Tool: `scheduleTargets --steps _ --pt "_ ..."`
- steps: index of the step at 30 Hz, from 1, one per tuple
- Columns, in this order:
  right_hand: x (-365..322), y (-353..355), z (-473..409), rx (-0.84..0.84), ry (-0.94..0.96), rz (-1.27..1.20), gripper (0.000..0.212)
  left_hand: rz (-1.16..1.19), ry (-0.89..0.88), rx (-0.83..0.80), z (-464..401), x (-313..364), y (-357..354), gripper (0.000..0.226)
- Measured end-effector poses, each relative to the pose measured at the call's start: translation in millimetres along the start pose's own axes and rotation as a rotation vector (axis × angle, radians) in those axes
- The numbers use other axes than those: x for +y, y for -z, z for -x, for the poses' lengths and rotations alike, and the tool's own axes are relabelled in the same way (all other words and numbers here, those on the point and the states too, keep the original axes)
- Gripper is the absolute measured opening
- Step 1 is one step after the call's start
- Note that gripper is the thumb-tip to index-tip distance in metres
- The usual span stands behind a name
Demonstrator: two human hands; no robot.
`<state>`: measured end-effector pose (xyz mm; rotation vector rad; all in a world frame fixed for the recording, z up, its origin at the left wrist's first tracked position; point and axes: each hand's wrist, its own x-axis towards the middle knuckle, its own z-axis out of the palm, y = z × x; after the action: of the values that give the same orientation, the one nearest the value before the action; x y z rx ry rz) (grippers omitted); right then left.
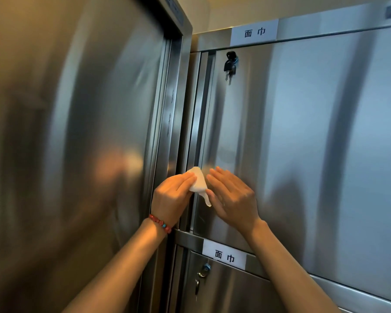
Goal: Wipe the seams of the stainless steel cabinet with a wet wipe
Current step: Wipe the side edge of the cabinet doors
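The wet wipe (pixel 196 180) is a light, limp, damp scrap, best bunched over the fingertips; the left hand (pixel 172 197) pinches it against the vertical seam (pixel 195 141) at the left edge of the stainless steel cabinet door (pixel 280 143), while the right hand (pixel 231 195) rests flat beside it, fingers straight, its thumb near the wipe's hanging tail. The seam is a narrow groove, crowded on the left by the neighbouring steel cabinet (pixel 77 132); there looks to be free run upward, with the hanging keys (pixel 230 64) off to the right and a labelled rail (pixel 224 254) bounding it below.
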<state>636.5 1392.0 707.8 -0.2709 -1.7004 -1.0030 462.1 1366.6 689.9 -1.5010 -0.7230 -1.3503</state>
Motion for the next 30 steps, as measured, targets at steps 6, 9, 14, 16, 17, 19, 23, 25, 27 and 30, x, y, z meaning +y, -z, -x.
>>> scheduleTargets --steps 6,9,14,16,17,19,23,25,27,30 --pt "11.1 -11.3 -21.2 0.0 -0.033 0.125 0.03 -0.011 0.015 0.003 -8.9 -13.1 -8.6 0.032" --pt "18.9 -18.3 -28.2 -0.032 -0.06 0.196 0.028 0.003 0.029 0.003 -15.7 -16.3 -12.6 0.033" --pt "29.2 -29.4 -29.3 -0.155 -0.07 0.31 0.037 -0.003 0.022 0.035 -25.4 -20.9 -16.2 0.029" --pt "31.0 -33.9 -30.2 -0.178 -0.068 0.346 0.039 -0.006 0.014 0.046 -28.9 -23.4 -16.9 0.029" --pt "31.6 -36.1 -31.3 -0.188 -0.064 0.36 0.039 -0.006 0.01 0.049 -30.8 -24.5 -17.5 0.029" --pt "32.5 -40.2 -34.3 -0.197 -0.05 0.379 0.04 -0.007 0.002 0.061 -34.4 -26.1 -19.0 0.03" --pt "38.4 -45.0 -41.3 -0.205 -0.038 0.405 0.042 0.003 0.0 0.058 -42.2 -27.6 -21.8 0.033" --pt "43.0 -45.0 -43.5 -0.221 -0.049 0.417 0.046 0.007 0.002 0.043 -46.1 -28.3 -22.9 0.036" --pt "47.8 -44.1 -44.0 -0.224 -0.045 0.42 0.046 0.003 0.002 0.029 -50.8 -28.8 -24.5 0.04" --pt "51.3 -42.7 -42.6 -0.222 -0.014 0.422 0.042 -0.006 -0.007 0.028 -57.5 -29.4 -28.9 0.042"
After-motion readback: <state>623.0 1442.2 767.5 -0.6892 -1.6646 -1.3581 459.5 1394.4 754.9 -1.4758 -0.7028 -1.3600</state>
